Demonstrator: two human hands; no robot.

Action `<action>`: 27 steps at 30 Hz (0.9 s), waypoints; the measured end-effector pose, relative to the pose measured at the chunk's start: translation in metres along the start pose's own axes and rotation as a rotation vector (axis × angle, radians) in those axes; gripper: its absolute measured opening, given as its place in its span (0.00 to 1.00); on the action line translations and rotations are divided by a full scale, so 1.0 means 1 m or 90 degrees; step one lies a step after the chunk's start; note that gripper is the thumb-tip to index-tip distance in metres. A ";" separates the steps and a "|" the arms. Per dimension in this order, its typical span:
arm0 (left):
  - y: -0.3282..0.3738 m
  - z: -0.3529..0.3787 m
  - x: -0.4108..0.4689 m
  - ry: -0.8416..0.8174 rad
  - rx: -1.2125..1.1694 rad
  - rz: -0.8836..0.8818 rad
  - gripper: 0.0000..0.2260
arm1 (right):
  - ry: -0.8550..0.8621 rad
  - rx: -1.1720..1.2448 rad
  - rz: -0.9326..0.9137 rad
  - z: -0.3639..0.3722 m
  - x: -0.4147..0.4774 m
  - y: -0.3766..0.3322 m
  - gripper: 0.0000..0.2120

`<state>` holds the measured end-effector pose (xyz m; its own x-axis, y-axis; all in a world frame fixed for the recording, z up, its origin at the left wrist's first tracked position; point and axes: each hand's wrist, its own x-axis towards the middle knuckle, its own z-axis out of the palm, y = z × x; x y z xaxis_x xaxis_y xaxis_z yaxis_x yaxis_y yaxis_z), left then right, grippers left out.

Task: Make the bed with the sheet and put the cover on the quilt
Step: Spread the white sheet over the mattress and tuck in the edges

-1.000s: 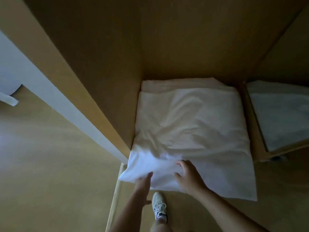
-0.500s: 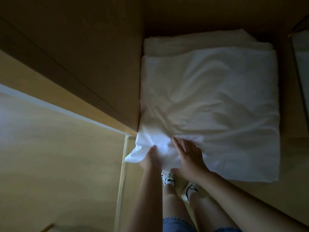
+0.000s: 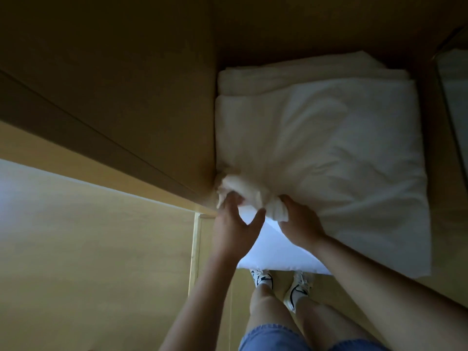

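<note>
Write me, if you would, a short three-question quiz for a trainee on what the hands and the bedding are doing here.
1. True or false: the left hand and the right hand both grip the sheet.
2. Which part of the sheet is bunched up? A) far right corner B) near left corner C) the middle
3. Fill in: the sheet's near edge overhangs the shelf, above the person's ___.

Key: 1 true; 2 B; 3 shoes.
</note>
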<state>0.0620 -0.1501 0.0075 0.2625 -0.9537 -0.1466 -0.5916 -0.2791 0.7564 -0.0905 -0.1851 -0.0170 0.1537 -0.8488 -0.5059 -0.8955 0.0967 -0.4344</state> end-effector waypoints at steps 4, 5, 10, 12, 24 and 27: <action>-0.021 -0.006 0.023 0.019 0.375 0.438 0.45 | -0.097 0.081 0.047 -0.021 0.016 -0.003 0.23; -0.019 -0.006 0.034 -0.019 0.441 0.473 0.52 | -0.117 0.097 0.055 -0.025 0.019 -0.004 0.24; 0.015 0.017 0.086 -0.262 0.700 0.540 0.52 | -0.194 0.131 0.071 -0.034 0.017 0.000 0.21; 0.025 0.036 0.095 -0.412 0.740 0.500 0.35 | -0.132 0.115 0.106 -0.027 0.007 0.006 0.21; 0.075 -0.003 0.050 -0.375 0.404 0.252 0.21 | 0.280 -0.066 -0.058 -0.012 -0.066 0.049 0.49; 0.100 -0.019 0.026 -0.333 0.235 0.141 0.19 | 0.249 -0.095 -0.117 -0.063 -0.074 0.048 0.36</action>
<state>0.0245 -0.2004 0.0912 -0.2444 -0.8952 -0.3728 -0.8350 -0.0012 0.5503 -0.1712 -0.1506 0.0460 0.1722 -0.9801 -0.0986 -0.9230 -0.1256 -0.3637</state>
